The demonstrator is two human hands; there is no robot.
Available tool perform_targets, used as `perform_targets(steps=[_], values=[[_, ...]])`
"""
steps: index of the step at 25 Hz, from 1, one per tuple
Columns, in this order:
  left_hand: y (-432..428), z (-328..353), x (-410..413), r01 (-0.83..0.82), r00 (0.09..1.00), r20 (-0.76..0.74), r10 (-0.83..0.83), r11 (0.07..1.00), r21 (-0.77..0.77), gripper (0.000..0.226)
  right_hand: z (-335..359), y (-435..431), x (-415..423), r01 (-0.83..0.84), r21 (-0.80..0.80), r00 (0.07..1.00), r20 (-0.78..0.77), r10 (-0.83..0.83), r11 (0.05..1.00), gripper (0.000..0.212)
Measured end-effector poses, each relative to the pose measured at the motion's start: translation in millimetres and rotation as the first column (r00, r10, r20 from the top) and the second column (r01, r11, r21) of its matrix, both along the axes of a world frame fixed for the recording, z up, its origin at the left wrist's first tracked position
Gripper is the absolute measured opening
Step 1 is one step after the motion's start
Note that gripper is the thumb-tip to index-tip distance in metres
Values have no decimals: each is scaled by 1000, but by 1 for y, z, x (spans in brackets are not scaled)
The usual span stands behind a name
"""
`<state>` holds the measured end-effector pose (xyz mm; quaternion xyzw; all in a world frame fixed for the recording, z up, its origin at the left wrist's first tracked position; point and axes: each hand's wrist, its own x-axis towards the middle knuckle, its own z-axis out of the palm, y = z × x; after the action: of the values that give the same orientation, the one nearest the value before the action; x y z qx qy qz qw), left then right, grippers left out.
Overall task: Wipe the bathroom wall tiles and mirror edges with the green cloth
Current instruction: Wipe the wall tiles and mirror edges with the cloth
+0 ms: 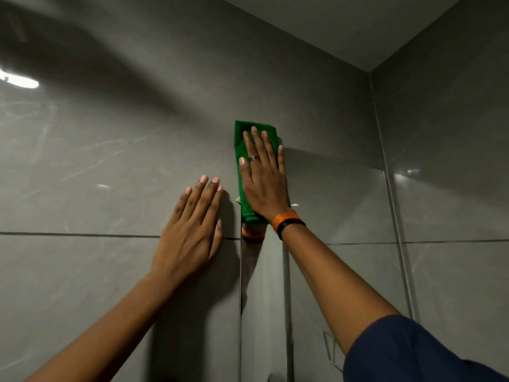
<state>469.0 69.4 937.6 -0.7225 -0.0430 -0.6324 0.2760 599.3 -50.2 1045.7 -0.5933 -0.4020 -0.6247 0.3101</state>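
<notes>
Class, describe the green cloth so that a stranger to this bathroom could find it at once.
Start at the grey tiled wall and find the mirror near the corner. At its top left corner, the right hand presses a folded green cloth flat. It is the only bright green thing among grey surfaces.

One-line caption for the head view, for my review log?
Right hand presses the folded green cloth flat at the mirror's top corner; left hand braces on grey wall tiles.

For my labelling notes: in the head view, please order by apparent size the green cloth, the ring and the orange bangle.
1. green cloth, largest, though partly hidden under the right hand
2. orange bangle
3. ring, smallest
</notes>
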Motion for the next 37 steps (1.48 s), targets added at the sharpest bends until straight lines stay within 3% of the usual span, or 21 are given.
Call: perform_targets(steps=[10, 17, 24, 37], values=[[-3, -1, 5, -110, 993, -36, 110, 994, 14, 70, 6, -61, 76, 68, 141, 985, -168, -44, 988, 60], [0, -3, 21, -84, 996, -4, 84, 993, 83, 70, 2, -115, 139, 49, 188, 967, -254, 0, 981, 58], [8, 0, 31, -49, 999, 10, 48, 991, 126, 71, 7, -169, 199, 157, 185, 938, -335, -88, 970, 54], [11, -1, 31, -31, 999, 15, 30, 989, 146, 71, 1, -207, 229, 190, 271, 862, -506, -28, 944, 54]])
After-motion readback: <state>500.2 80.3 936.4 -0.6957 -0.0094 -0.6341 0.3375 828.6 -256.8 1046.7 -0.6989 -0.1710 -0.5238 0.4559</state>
